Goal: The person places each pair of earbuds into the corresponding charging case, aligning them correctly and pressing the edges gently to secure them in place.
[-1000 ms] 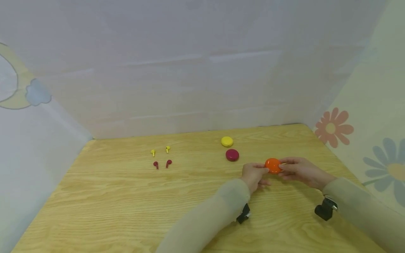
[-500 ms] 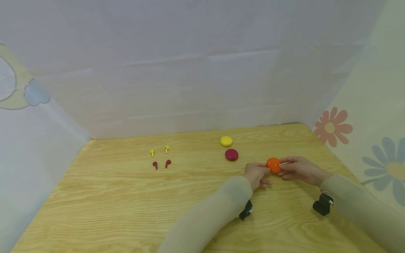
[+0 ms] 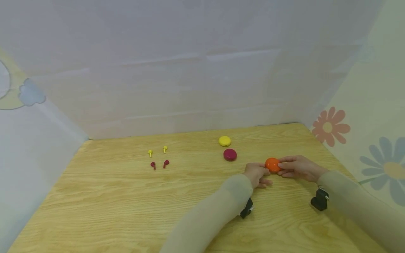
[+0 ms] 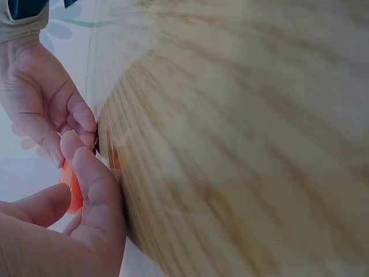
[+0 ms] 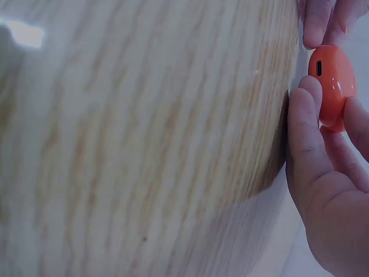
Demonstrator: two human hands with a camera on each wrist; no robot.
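Observation:
Both hands are at a round, glossy orange earbud case (image 3: 272,164) on the right side of the table. My right hand (image 3: 299,167) pinches its right side between thumb and fingers. From the other side my left hand (image 3: 255,174) holds the left edge, its thumb and forefinger at the case and its lower fingers loosely bent. In the right wrist view a small dark port shows on the side of the orange case (image 5: 337,86). In the left wrist view my left fingers (image 4: 95,190) partly cover the case (image 4: 71,187), which stands close over the tabletop.
On the wooden table (image 3: 133,203), a yellow case (image 3: 224,141) and a crimson case (image 3: 230,155) lie left of the hands. Farther left are two yellow earbuds (image 3: 150,153) and two crimson earbuds (image 3: 153,165). A pale cloth wall (image 3: 202,80) closes off the back.
The head view has shifted a little. Both hands stay at the orange case, with the right forearm drawn slightly inward; the case and the other things look otherwise unchanged.

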